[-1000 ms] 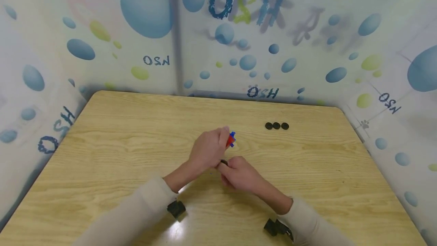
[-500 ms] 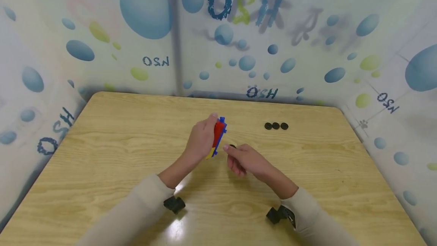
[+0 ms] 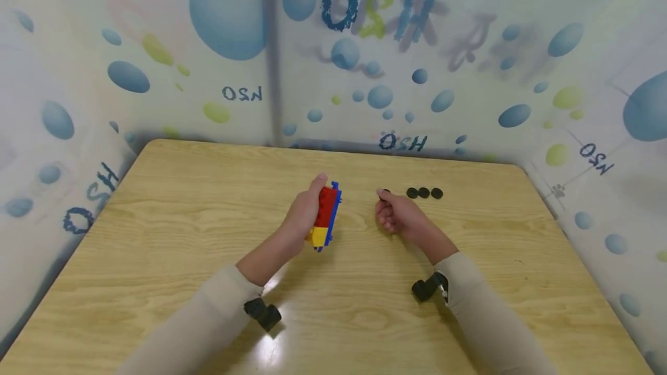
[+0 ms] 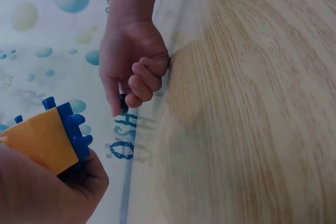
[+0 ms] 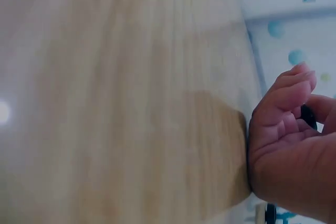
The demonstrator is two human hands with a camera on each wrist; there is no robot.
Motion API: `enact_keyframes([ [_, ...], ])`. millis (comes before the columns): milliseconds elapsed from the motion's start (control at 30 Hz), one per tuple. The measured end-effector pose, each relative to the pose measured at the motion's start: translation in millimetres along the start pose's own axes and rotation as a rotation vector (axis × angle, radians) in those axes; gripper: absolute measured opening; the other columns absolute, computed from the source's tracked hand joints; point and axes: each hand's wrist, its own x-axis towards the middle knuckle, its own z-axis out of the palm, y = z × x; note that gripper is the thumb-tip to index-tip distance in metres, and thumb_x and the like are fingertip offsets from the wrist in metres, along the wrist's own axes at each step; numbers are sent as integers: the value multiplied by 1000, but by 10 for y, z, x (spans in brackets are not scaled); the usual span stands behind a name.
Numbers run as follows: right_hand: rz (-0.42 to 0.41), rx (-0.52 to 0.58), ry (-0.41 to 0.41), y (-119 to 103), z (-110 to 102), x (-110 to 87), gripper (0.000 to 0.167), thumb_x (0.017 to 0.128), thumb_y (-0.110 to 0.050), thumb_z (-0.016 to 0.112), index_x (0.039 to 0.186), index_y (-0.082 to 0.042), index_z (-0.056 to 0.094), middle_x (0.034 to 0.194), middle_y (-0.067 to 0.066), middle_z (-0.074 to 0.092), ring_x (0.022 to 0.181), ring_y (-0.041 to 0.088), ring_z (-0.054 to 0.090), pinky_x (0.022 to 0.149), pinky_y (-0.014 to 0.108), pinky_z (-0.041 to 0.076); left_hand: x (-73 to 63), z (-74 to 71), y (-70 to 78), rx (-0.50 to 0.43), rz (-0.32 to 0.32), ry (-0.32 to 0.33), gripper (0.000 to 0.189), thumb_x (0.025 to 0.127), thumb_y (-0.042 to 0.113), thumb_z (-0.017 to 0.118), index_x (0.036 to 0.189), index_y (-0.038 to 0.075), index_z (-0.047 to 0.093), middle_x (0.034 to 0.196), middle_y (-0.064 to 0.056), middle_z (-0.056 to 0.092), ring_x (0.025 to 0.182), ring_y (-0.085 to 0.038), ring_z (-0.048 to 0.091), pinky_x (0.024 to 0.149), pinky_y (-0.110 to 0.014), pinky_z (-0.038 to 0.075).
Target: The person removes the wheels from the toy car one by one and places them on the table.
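My left hand point(image 3: 299, 216) grips a toy car body point(image 3: 327, 207) of red and yellow blocks on a blue base with small side pegs. In the left wrist view its yellow end point(image 4: 39, 140) and blue pegs point(image 4: 76, 127) face up; the hand hides part of it. Between the thumb and index finger of my right hand point(image 3: 403, 216) is a small black wheel point(image 4: 124, 103), held just left of three matching wheels point(image 3: 424, 192) lying in a row. The other fingers of that hand are curled, as the right wrist view shows.
The wooden table point(image 3: 182, 213) has a patterned curtain or wall covering point(image 3: 229, 114) along its back and sides. Small black cameras are strapped to both wrists, one by the left sleeve point(image 3: 263, 314) and one by the right point(image 3: 427, 288).
My hands have parted. The right has carried the black wheel away to the right, towards the row. The left has moved slightly left and turned the car body, showing more red and yellow.
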Motion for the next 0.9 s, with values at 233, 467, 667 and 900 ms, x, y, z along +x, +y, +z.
enact_keyframes([
  [233, 54, -26, 132, -101, -198, 187, 47, 102, -47, 41, 86, -6, 55, 57, -1, 54, 46, 10, 45, 45, 24, 37, 36, 14, -46, 49, -27, -66, 78, 89, 78, 30, 112, 7, 53, 90, -9, 55, 72, -23, 56, 59, -30, 49],
  [467, 144, -3, 170, -199, -307, 288, 46, 102, -47, 41, 89, -6, 57, 59, -1, 57, 45, 8, 47, 43, 22, 39, 71, 23, -34, 101, -27, -72, 82, 88, 80, 27, 116, 8, 52, 96, -10, 54, 80, -23, 55, 64, -30, 47],
  [667, 205, 112, 216, -201, -364, 289, 44, 102, -44, 43, 88, -4, 58, 60, 0, 59, 47, 7, 48, 43, 20, 39, 68, 47, -58, 84, -35, -87, 83, 86, 82, 28, 114, 8, 53, 92, -9, 55, 75, -23, 56, 61, -29, 49],
  [900, 215, 171, 235, -192, -392, 274, 43, 100, -44, 48, 88, -4, 60, 61, 1, 60, 47, 6, 50, 42, 19, 41, 55, 57, -53, 87, -37, -90, 82, 87, 81, 28, 112, 8, 54, 91, -9, 56, 73, -22, 56, 60, -29, 48],
])
